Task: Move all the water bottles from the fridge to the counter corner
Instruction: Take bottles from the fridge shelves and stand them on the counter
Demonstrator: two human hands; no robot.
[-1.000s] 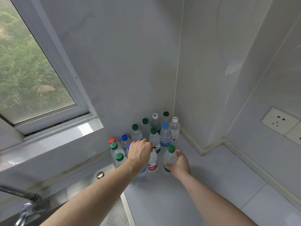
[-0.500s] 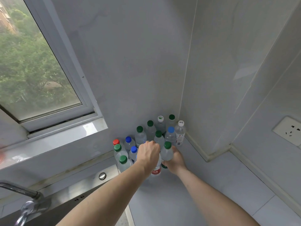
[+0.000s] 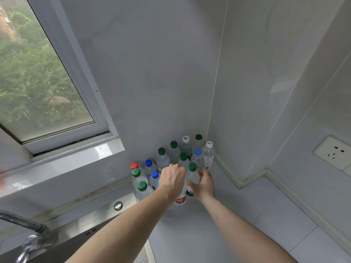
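We count thirteen water bottles (image 3: 162, 160) standing in the counter's (image 3: 247, 215) far corner: six green caps, three blue, two white, one red, and one whose cap is hidden under a hand. We also see two hands, one tap (image 3: 24, 232), one wall socket (image 3: 334, 152).
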